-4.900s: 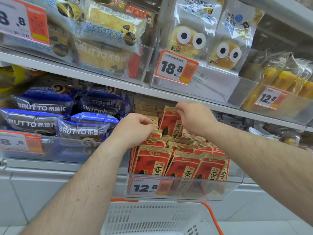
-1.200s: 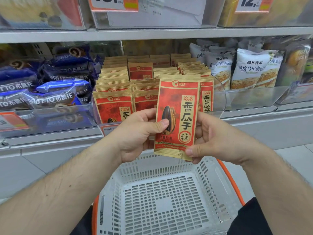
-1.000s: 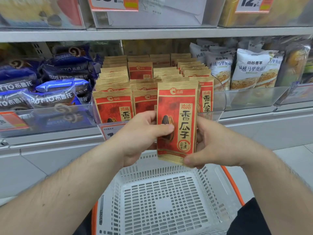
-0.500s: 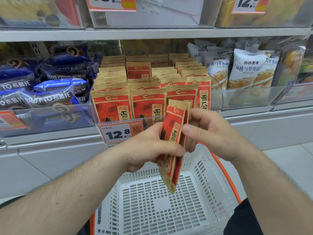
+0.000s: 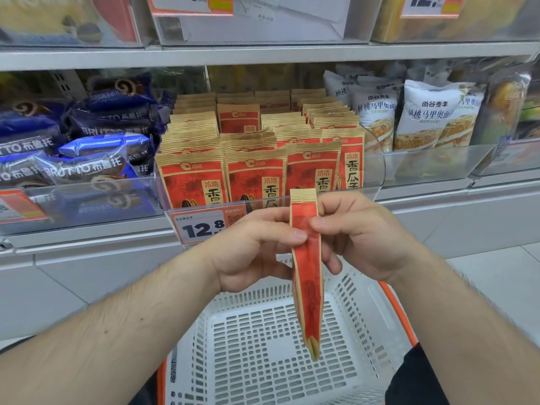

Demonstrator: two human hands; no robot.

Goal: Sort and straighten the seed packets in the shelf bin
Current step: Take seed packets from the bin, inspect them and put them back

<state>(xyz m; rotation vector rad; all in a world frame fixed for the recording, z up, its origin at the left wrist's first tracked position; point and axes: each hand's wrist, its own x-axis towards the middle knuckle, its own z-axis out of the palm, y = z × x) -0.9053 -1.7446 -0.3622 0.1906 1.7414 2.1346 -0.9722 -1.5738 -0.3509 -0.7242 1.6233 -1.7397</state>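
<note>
Two bare hands meet in the middle of the head view, both on one red and tan seed packet [image 5: 306, 276] turned edge-on to the camera, so only its narrow side shows. That packet hangs upright, top seam level with the knuckles, lower end dangling over the white basket [image 5: 263, 346] with its orange rim. From the left, the left hand [image 5: 251, 249] has its thumb laid across the packet's near face and its fingers curled behind, gripping it. On the other side, the right hand [image 5: 359, 238] pinches the upper part between thumb and fingers, the thumb tip almost touching the left thumb. Behind the hands sits the clear shelf bin [image 5: 377, 168], its front carrying one price tag [image 5: 204, 226] reading 12.8. Four packets face forward in the front row of the bin, standing upright, and behind them the rest line up in roughly four files whose count I cannot make out. The held packet is in front of and below the bin, apart from it, between the bin and the basket. Left of the bin lie blue wrapped rolls [image 5: 87, 168], heaped; to the right stand white bags [image 5: 429, 118], at least four.
</note>
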